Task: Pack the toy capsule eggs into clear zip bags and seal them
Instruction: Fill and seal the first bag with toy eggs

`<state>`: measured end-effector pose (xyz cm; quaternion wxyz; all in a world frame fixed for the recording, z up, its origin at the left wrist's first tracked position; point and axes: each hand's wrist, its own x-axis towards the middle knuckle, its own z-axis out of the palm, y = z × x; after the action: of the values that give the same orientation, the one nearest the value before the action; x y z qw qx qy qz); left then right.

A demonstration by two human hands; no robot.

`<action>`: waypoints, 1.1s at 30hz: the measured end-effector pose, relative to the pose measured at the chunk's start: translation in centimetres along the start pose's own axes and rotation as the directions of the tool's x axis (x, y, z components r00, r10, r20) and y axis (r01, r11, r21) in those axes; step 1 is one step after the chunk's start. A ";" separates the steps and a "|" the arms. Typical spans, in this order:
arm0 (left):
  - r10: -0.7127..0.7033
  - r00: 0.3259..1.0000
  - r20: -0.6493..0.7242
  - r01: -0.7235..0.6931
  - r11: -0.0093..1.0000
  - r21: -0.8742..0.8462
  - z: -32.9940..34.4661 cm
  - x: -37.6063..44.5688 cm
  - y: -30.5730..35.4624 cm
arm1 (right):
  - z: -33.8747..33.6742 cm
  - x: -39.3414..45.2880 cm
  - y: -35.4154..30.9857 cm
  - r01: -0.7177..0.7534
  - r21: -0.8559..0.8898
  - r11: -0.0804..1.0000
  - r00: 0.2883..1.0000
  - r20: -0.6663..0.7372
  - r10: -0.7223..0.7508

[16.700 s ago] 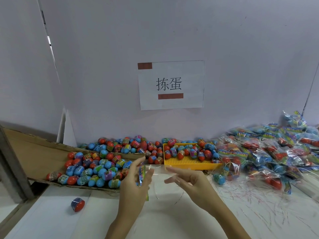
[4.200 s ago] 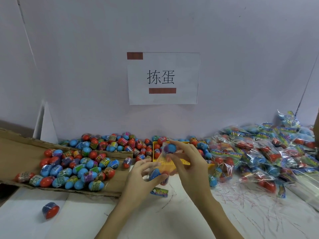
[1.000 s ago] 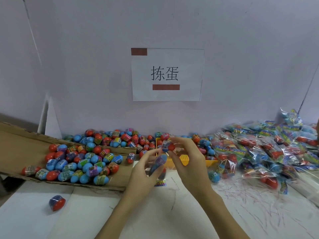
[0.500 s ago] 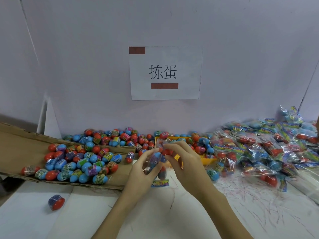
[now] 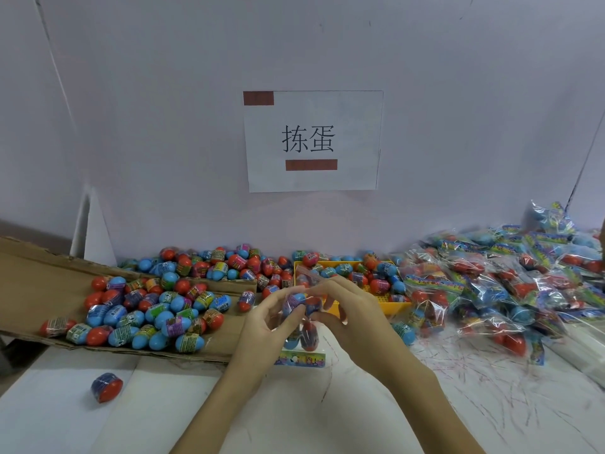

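Both hands are up over the white table, just in front of the yellow tray, working one clear zip bag between them. The left hand has its fingers curled round the bag's left side, and the right hand pinches it from the other side near the top; neither is spread flat. Inside I can make out capsule eggs, blue and red ones, hanging low in the film, with the printed header strip at the bottom touching or nearly touching the table. To my eye the eggs are light, hard and slick, so they will roll and shift inside the soft, crinkly plastic; the bag gives no support of its own. The sensible place to take hold looks to be the open mouth, one hand at each end of the zip, letting the eggs sag away from the seal line before pressing it closed. Whether the zip is already shut I cannot tell. Loose eggs lie heaped on the cardboard flap to the left, and filled bags pile to the right
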<state>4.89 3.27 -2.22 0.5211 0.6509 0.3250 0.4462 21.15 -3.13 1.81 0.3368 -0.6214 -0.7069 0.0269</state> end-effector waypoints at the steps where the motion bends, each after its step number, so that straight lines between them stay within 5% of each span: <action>1: -0.006 1.000 -0.002 0.005 1.000 -0.008 0.0 0.0 0.0 | 0.0 0.0 0.0 -0.002 0.001 1.000 1.000 -0.016 0.002; 11: -0.041 0.999 -0.003 0.040 0.991 -0.132 0.0 0.0 0.3 | -0.7 -0.4 0.9 0.064 -0.005 0.998 0.946 -0.317 -0.062; 16: -0.064 0.998 0.015 0.066 0.985 -0.158 0.0 0.0 0.4 | -0.2 -0.5 1.2 0.046 -0.005 0.999 0.979 -0.198 -0.046; 19: -0.080 0.997 0.005 0.079 0.978 -0.192 0.0 -0.1 0.5 | 0.4 -0.5 0.9 -0.020 0.058 0.998 0.966 -0.257 0.034; 21: -0.070 0.998 -0.002 0.067 0.973 -0.219 0.0 -0.1 0.7 | 0.6 -0.5 0.5 -0.088 0.190 0.978 0.957 -0.257 0.136; 26: -0.091 0.991 -0.094 0.068 0.973 -0.219 0.4 -0.2 1.1 | 0.9 -0.1 -0.2 -0.203 0.598 0.775 0.967 -0.001 0.253; 33: -0.139 0.982 -0.128 0.099 0.956 -0.278 1.0 -0.3 1.6 | 0.0 -0.3 0.5 -0.211 0.536 0.818 0.968 0.000 0.250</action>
<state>5.65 2.17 -0.79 0.6058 0.5186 0.3369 0.5005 21.61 -3.30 1.42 0.5145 -0.5852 -0.5790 0.2400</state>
